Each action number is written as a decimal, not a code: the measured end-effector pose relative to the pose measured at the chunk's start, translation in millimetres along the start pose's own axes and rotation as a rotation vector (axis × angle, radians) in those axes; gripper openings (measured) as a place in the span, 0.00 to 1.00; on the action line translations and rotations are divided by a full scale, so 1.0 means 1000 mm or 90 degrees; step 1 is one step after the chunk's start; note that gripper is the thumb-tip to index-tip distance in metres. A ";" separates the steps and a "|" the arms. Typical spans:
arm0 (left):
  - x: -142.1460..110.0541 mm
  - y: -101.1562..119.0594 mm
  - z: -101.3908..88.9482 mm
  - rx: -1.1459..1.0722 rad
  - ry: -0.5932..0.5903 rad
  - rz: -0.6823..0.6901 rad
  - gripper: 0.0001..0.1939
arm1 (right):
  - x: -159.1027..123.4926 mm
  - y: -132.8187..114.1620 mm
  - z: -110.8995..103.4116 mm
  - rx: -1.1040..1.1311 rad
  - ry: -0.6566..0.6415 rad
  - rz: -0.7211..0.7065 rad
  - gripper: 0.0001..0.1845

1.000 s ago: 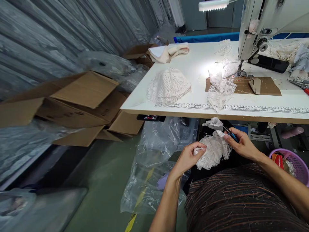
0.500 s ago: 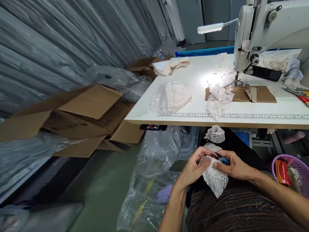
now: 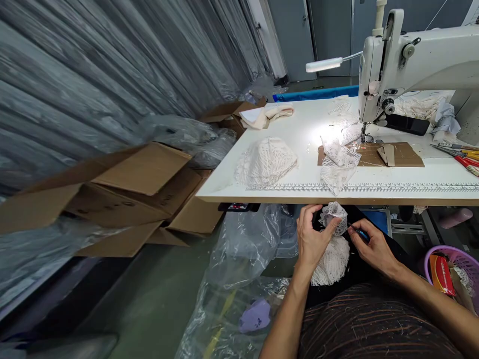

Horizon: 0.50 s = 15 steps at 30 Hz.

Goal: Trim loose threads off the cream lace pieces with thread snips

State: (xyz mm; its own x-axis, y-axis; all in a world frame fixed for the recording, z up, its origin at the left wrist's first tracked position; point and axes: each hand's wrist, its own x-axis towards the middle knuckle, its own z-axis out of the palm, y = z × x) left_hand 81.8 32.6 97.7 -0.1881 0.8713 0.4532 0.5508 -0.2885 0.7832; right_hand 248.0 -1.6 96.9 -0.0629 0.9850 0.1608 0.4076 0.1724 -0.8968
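In the head view, my left hand point(image 3: 313, 239) pinches a piece of white lace fabric point(image 3: 336, 215) just below the table's front edge, its thumb lying on the lace. My right hand point(image 3: 374, 247) is closed around small blue-handled thread snips point(image 3: 361, 234), the dark blades mostly hidden by the fingers. The snips are close to the right side of the held lace. Under my hands, a bunched white lace piece point(image 3: 331, 262) rests on my lap.
Across the white sewing table point(image 3: 224, 182) lie a lace pile point(image 3: 266, 162) and brown cardboard point(image 3: 406, 154) under the sewing machine point(image 3: 374, 85). Scissors point(image 3: 466, 162) lie at right. A purple basket point(image 3: 430, 257) stands below; an open carton point(image 3: 142, 169) is at left.
Both hands have moved up toward the table edge. My left hand has let go of the lower lace piece and taken hold of the upper one. The snips stay in my right hand.
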 end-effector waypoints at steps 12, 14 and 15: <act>-0.018 0.039 -0.031 -0.266 -0.219 -0.015 0.16 | 0.008 -0.002 -0.022 0.118 0.115 -0.021 0.14; -0.028 0.037 -0.046 -0.388 -0.331 -0.090 0.19 | 0.004 -0.002 -0.020 0.165 0.062 -0.011 0.16; -0.032 0.035 -0.052 -0.441 -0.365 -0.136 0.20 | 0.002 -0.003 -0.018 0.195 0.018 -0.001 0.18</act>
State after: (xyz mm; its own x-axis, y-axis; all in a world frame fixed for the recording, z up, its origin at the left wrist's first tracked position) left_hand 65.3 -26.0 132.6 0.3033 0.9433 0.1347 -0.0937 -0.1112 0.9894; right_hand 263.3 -0.7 107.9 -0.0364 0.9847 0.1704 0.1143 0.1735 -0.9782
